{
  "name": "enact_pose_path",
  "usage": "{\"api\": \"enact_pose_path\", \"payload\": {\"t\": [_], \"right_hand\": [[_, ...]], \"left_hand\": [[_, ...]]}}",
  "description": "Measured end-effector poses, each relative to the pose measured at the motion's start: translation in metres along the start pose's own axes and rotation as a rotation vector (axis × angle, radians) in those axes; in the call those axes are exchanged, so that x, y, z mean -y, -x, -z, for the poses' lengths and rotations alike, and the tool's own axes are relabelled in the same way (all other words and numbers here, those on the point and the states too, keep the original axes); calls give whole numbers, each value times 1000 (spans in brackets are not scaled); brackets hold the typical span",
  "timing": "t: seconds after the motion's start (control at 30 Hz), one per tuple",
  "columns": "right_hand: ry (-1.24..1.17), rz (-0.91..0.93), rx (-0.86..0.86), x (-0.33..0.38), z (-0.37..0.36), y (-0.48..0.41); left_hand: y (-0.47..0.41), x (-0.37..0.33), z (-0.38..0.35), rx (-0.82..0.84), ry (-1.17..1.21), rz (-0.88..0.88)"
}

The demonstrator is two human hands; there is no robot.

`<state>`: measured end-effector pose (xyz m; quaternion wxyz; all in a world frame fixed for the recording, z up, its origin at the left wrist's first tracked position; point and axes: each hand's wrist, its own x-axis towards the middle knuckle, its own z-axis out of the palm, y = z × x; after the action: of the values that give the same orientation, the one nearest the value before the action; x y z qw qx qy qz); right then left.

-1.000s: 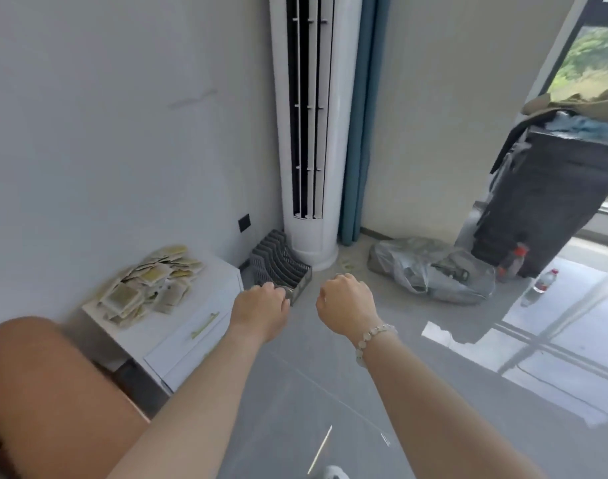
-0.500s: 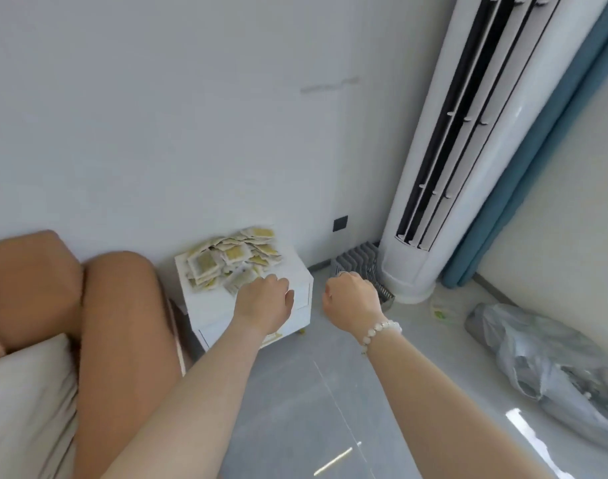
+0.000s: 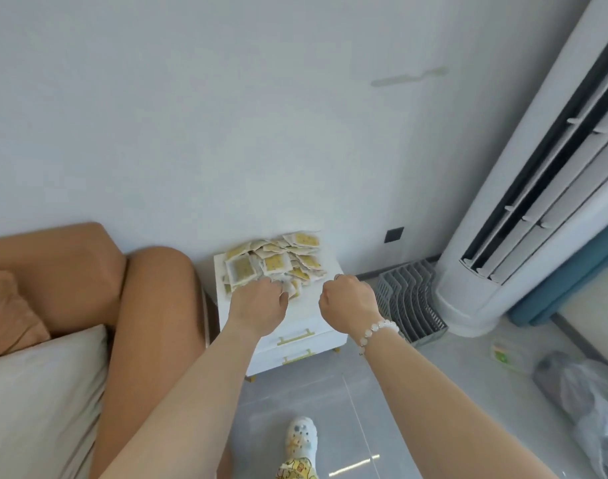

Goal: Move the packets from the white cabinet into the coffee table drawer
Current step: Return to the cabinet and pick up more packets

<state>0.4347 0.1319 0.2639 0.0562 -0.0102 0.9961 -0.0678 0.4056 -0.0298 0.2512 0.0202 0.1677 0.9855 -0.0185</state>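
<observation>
A heap of white-and-yellow packets (image 3: pixel 273 262) lies on top of a small white cabinet (image 3: pixel 306 312) with two gold-handled drawers, standing against the wall. My left hand (image 3: pixel 259 302) hovers at the near edge of the heap, fingers curled into a loose fist with nothing seen in it. Just right of it, my right hand (image 3: pixel 347 304), with a bead bracelet on the wrist, is held in a fist over the cabinet's front right corner, and it holds nothing. The coffee table is not in view.
A brown sofa arm (image 3: pixel 157 305) with a beige cushion (image 3: pixel 43 392) stands left of the cabinet. To the right are a grey slotted rack (image 3: pixel 411 302), a tall white air conditioner (image 3: pixel 523 219), and a grey plastic bag (image 3: pixel 585 392) on the tiled floor. My shoe (image 3: pixel 300 439) is below.
The view has swung left and closed in on the cabinet. Both fists have stayed closed and now reach over the cabinet top, the left one at the packets.
</observation>
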Motion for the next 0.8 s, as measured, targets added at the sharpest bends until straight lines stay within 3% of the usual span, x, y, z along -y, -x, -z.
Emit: {"api": "enact_pose_path", "payload": {"t": [0.37,0.8], "right_hand": [[-17,-7,54,-2,0,-159],[-19,-86,264,-45,-67,-227]], "left_hand": [[-150,69,-16,22,78,147],[-202,83,-74,242,217,249]]}}
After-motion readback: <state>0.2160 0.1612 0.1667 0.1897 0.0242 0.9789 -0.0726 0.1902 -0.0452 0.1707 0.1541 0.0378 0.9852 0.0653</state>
